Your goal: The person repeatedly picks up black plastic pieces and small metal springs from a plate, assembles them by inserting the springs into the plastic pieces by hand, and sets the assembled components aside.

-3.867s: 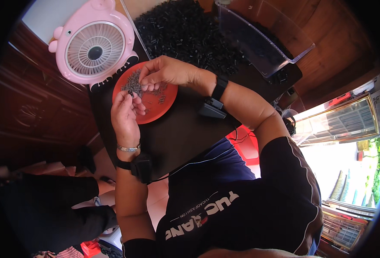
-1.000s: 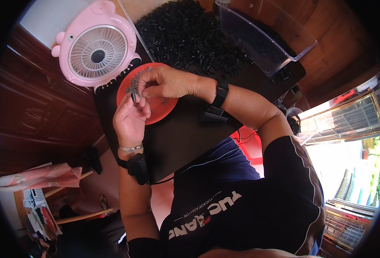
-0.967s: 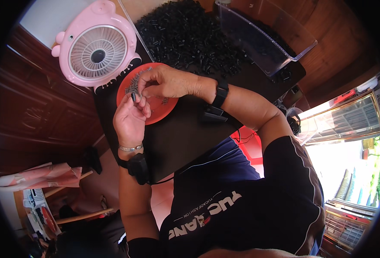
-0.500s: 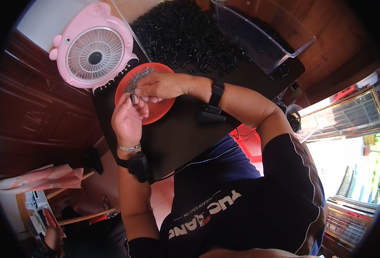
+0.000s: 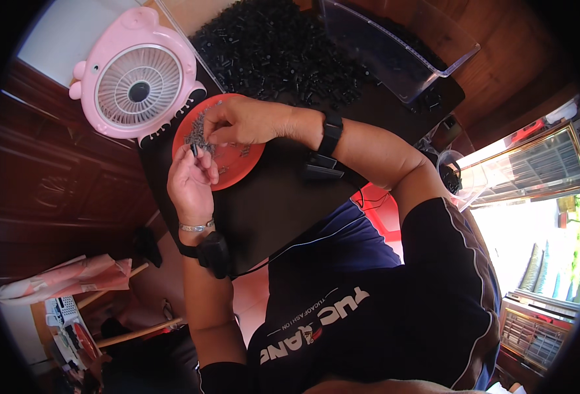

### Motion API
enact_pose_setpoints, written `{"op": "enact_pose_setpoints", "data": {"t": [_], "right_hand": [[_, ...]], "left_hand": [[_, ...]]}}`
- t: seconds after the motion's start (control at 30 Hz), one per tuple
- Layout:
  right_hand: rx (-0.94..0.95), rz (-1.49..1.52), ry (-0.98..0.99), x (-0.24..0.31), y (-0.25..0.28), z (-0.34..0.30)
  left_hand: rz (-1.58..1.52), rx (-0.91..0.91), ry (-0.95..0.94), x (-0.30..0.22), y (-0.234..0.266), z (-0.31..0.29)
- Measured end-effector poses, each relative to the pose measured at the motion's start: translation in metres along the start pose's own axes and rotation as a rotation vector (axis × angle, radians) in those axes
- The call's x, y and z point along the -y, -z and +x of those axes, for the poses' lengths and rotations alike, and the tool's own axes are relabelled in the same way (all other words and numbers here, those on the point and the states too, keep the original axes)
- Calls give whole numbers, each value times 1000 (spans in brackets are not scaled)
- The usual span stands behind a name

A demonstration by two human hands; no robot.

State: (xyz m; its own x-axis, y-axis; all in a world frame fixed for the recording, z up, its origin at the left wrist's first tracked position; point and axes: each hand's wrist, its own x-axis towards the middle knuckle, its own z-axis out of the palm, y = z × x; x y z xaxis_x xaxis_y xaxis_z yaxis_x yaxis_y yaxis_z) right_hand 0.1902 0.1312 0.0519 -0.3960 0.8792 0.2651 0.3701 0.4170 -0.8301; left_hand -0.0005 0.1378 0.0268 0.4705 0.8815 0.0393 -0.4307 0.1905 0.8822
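My left hand [image 5: 191, 182] is closed in a pinch on a small black cylindrical piece [image 5: 195, 150], held at the near left rim of an orange-red bowl [image 5: 245, 165]. Inside the bowl lie many small grey screw-like pieces [image 5: 197, 133], heaped toward its left side. My right hand [image 5: 241, 122] reaches over the bowl from the right, its fingertips bent together at the grey heap. Whatever is between those fingertips, if anything, is too small to make out.
Black cylindrical pieces [image 5: 270, 56] form a large pile at the back of the dark table [image 5: 283, 197]. To its right stands a clear plastic bin [image 5: 401, 52] with more of them. A pink fan [image 5: 139, 85] stands left of the bowl.
My right hand has drawn apart from my left fingertips and now sits over the grey pieces. The left hand still holds the black piece, nearly in place.
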Motion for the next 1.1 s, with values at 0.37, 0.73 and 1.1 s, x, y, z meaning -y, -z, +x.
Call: {"op": "enact_pose_setpoints", "data": {"t": [0.37,0.73,1.1], "right_hand": [[-129,-83,131,8,7,0],[-148,-318,257,14,1,-4],[-140,-465,312,33,-2,-2]], "left_hand": [[275,-18,-51,0,-11,-3],[303,-2,-69,4,-12,-6],[7,14,-115,3,-19,-4]]}}
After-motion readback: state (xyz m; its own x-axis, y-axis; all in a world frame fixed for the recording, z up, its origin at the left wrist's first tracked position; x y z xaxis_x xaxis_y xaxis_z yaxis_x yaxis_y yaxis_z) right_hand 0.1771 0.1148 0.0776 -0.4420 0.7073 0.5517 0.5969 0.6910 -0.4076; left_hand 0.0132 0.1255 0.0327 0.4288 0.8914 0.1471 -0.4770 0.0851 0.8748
